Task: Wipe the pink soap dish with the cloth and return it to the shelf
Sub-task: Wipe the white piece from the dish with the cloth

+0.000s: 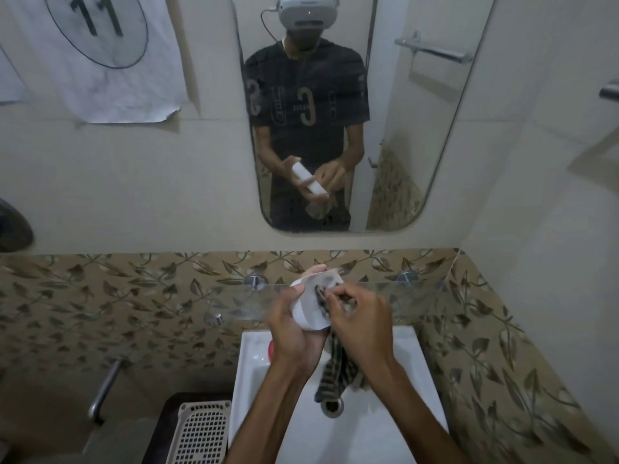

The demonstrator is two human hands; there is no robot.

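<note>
The soap dish (310, 304) sits just below the centre of the frame, held up above the sink (385, 423) and in front of the glass shelf (418, 298). It looks pale, almost white, in this light, with its hollow side turned toward the camera. The left hand (289, 333) grips it from the left and from below, fingers curled round its far edge. The right hand (360, 318) pinches a striped cloth (335, 380) and presses it into the dish; the rest of the cloth hangs down toward the drain (332, 406). A red thing (270, 350) shows at the sink's left rim. At lower left is a white basket (201, 433). The mirror (418, 162) in the upper middle reflects the person.
</note>
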